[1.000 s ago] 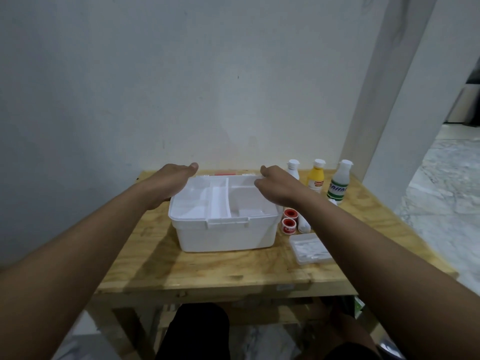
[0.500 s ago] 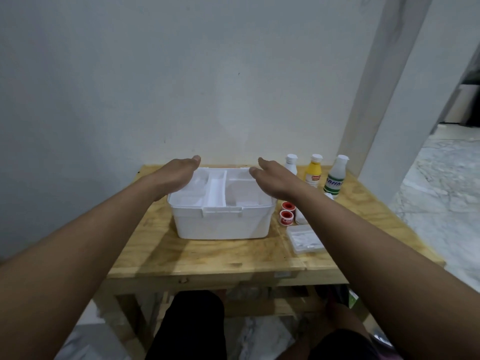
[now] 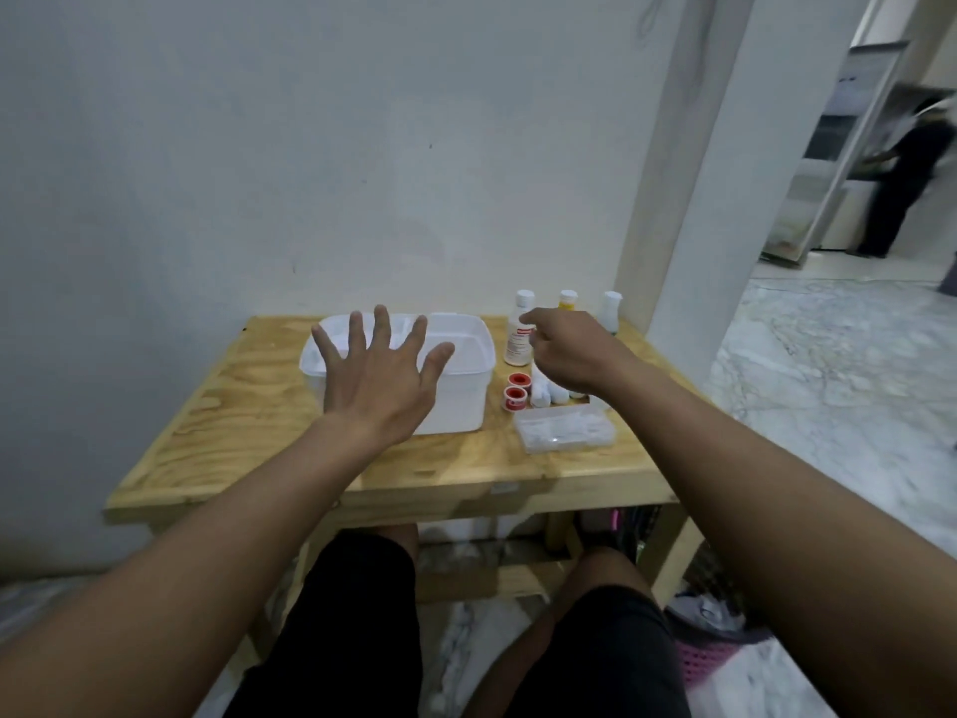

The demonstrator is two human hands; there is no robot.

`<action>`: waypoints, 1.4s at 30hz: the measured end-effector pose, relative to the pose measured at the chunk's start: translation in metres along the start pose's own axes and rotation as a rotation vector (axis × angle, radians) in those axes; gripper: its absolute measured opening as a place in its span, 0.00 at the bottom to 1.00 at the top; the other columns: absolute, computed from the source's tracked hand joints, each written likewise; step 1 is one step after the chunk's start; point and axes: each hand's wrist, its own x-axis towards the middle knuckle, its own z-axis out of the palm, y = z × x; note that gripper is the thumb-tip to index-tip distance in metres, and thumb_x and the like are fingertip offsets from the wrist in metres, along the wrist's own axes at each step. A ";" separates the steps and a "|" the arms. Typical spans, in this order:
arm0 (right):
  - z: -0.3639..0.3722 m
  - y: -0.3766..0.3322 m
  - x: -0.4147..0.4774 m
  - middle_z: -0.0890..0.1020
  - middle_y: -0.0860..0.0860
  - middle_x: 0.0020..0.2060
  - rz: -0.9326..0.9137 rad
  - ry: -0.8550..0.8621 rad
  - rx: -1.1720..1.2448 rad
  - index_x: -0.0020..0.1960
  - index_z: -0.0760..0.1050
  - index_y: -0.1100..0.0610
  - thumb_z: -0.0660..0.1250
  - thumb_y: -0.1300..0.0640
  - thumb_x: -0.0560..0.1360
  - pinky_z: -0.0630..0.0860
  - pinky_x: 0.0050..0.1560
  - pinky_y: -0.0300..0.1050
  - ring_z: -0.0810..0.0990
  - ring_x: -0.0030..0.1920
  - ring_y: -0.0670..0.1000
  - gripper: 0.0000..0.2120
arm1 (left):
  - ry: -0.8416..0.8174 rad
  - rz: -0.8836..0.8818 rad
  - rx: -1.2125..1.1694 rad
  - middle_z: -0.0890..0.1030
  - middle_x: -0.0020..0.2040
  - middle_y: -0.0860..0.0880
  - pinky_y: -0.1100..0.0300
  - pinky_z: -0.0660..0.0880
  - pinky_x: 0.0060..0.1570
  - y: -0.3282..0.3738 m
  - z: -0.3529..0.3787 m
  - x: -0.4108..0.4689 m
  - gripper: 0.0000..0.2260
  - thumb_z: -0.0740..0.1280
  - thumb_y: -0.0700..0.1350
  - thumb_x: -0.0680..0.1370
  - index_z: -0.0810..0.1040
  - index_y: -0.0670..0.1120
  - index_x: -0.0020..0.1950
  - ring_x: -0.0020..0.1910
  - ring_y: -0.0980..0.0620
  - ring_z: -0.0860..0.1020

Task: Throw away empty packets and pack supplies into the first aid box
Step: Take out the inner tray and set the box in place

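Now the left hand [image 3: 378, 378] spreads empty over the first aid box [image 3: 461, 375]; the right hand [image 3: 567, 349], fingers loosely curled and holding nothing, points near the bottle [image 3: 519, 334]

The left hand [image 3: 380, 373], fingers spread, covers the middle and near-left of the first aid box [image 3: 463, 378], so its compartments cannot be made out. The right hand [image 3: 572, 349] hides the body of the yellow-capped bottle [image 3: 568, 298] and most of the white bottle [image 3: 611, 308] beyond it, and part of the small white items [image 3: 546, 393] beneath its wrist. Whether its fingers touch the clear labelled bottle [image 3: 519, 336] cannot be told. That label is too small to read. Contents of the clear case [image 3: 564, 431] beside the wrist are blurred.
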 end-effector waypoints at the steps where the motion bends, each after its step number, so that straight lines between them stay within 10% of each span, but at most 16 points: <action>1: 0.000 0.004 -0.006 0.76 0.57 0.68 -0.003 -0.001 -0.040 0.73 0.69 0.57 0.57 0.62 0.78 0.72 0.61 0.48 0.73 0.68 0.56 0.23 | 0.011 0.006 0.018 0.50 0.83 0.43 0.30 0.38 0.73 0.000 0.002 -0.002 0.33 0.35 0.67 0.80 0.51 0.57 0.82 0.81 0.39 0.45; 22: 0.018 0.035 -0.060 0.75 0.52 0.58 0.046 -0.335 -0.276 0.69 0.67 0.49 0.65 0.58 0.76 0.72 0.46 0.46 0.74 0.52 0.52 0.23 | 0.104 0.068 0.094 0.65 0.79 0.45 0.33 0.45 0.74 -0.003 0.008 -0.007 0.37 0.35 0.69 0.78 0.62 0.54 0.80 0.80 0.42 0.58; 42: -0.054 -0.024 -0.002 0.78 0.50 0.60 -0.061 -0.152 -0.230 0.70 0.72 0.51 0.75 0.44 0.70 0.71 0.52 0.45 0.75 0.54 0.51 0.31 | 0.141 -0.027 -0.078 0.61 0.81 0.45 0.35 0.46 0.75 -0.033 -0.017 0.013 0.33 0.39 0.67 0.81 0.56 0.55 0.82 0.81 0.43 0.54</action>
